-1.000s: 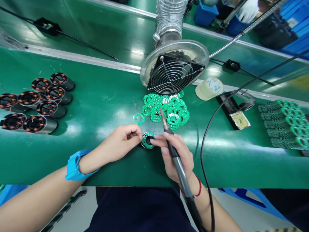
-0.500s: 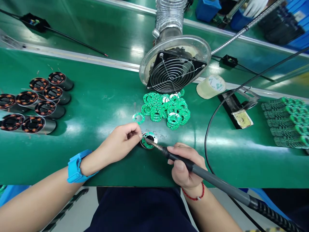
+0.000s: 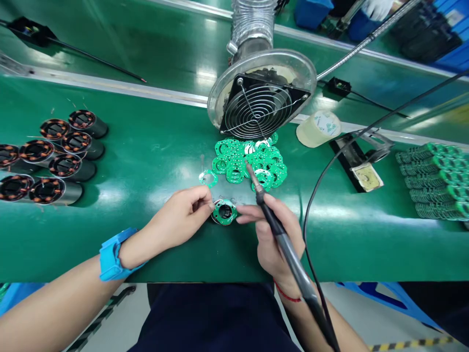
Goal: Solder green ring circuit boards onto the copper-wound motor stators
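Workpiece (image 3: 224, 212): on the counter (image 3: 164, 274) right ahead of you, green face up round a dark hole
Left hand (image 3: 183, 215): thumb and finger closed together at the workpiece's left rim; whether they pinch a wire, I cannot tell
Right hand (image 3: 270, 247): gripping the iron (image 3: 289, 254), free fingers stretched to the right rim; touching or just beside, I cannot tell
Rim: steady it from both sides with light, even pressure, so the face sits level
Tip: treat it as hot; it points up and away, so keep it clear of your skin and the pile (image 3: 236, 164)
Cans (image 3: 88, 168): eight in view, the leftmost cut by the edge
Loose ring (image 3: 214, 179): one, apart from the pile
Pile: green rings, too overlapped to count
Stacks (image 3: 443, 183): about five rows, rings too crowded to count
Fan (image 3: 256, 116), tape (image 3: 319, 129), sponge (image 3: 367, 177): one each
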Demonstrator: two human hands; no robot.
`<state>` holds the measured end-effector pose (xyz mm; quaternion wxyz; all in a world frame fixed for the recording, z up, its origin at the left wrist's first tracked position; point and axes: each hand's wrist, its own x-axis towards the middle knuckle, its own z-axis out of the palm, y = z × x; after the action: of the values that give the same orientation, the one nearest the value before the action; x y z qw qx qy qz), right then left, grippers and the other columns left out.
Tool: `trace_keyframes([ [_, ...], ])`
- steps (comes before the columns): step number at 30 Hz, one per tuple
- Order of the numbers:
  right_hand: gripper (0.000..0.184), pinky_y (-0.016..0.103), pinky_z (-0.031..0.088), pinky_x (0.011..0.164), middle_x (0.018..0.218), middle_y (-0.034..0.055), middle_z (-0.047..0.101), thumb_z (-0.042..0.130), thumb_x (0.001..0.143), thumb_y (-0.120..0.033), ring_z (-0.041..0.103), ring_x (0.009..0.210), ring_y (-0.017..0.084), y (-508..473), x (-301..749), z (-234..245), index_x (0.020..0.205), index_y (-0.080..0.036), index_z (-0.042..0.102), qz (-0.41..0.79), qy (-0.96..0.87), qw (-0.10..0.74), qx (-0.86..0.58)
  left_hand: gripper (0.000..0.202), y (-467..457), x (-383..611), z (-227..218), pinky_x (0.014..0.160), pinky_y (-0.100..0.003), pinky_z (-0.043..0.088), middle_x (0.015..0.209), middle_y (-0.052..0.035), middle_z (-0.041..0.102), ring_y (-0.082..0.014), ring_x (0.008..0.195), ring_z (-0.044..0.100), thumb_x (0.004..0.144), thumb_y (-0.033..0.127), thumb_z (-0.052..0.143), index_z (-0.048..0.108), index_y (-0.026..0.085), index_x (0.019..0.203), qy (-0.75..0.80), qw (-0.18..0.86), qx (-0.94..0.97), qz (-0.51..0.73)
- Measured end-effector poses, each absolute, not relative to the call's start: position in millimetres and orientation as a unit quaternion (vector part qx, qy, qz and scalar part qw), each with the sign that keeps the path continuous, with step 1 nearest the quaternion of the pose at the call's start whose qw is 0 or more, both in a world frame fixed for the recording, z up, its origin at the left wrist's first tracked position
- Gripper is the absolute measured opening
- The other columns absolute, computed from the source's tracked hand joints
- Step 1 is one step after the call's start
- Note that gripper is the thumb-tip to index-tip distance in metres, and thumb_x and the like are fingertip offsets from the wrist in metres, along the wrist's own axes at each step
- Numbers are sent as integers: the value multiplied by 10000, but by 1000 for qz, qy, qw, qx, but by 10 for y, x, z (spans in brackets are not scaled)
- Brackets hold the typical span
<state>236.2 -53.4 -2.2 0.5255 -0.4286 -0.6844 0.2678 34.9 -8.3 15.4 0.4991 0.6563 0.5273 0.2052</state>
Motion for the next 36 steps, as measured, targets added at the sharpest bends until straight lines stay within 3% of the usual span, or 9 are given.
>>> trace_keyframes([
  [4,467,474,540,988,1244,78,719,548,920,-117,645,1209,256,-457,2356,68,1357,-276,512,265,-785,360,-428,182,-72,362,154,527,-260,291,587,60,423,-113,552,394,840,277,441,459,207,673,523,503,656,204],
  [7,542,468,524,1019,1378,104,633,544,900,-102,605,1256,251,-423,2379,93,1411,-251,446,299,-809,299,-407,112,-88,351,160,562,-265,342,655,51,464,-123,598,443,837,282,447,494,207,769,533,518,636,208],
  [12,519,419,515,1050,1342,82,644,566,936,-121,614,1257,218,-397,2408,28,1409,-283,428,372,-775,316,-402,299,-154,356,178,604,-300,398,780,35,493,-147,647,483,867,371,492,530,212,1117,539,547,619,168],
  [15,510,412,515,1063,1335,71,636,601,934,-151,618,1250,210,-396,2374,-53,1388,-307,429,410,-736,353,-408,271,-180,391,175,642,-320,400,833,15,493,-154,684,487,874,368,487,550,205,1081,516,549,639,155],
  [20,444,367,573,954,1157,40,686,599,957,-229,694,1045,175,-414,2340,-132,1357,-325,433,455,-675,398,-423,203,-226,429,163,652,-330,386,841,6,488,-166,713,488,852,309,469,532,198,1010,500,590,624,114],
  [23,561,409,519,1057,1321,64,630,676,918,-264,643,1206,204,-429,2404,-51,1397,-332,392,507,-683,353,-391,195,-260,427,159,659,-333,381,841,8,488,-172,726,491,856,318,481,521,200,1005,509,598,609,114],
  [27,621,462,458,1127,1421,90,573,691,885,-179,562,1328,239,-459,2456,59,1415,-313,396,479,-732,283,-394,171,-266,423,164,670,-334,378,841,11,478,-171,735,473,868,321,479,519,204,987,503,603,606,123],
  [36,479,407,497,1077,1267,51,661,662,915,-273,638,1200,196,-548,2258,-56,1320,-319,412,518,-622,361,-463,134,-245,435,196,635,-313,347,840,18,464,-149,687,423,853,253,462,535,202,953,503,601,607,130],
])
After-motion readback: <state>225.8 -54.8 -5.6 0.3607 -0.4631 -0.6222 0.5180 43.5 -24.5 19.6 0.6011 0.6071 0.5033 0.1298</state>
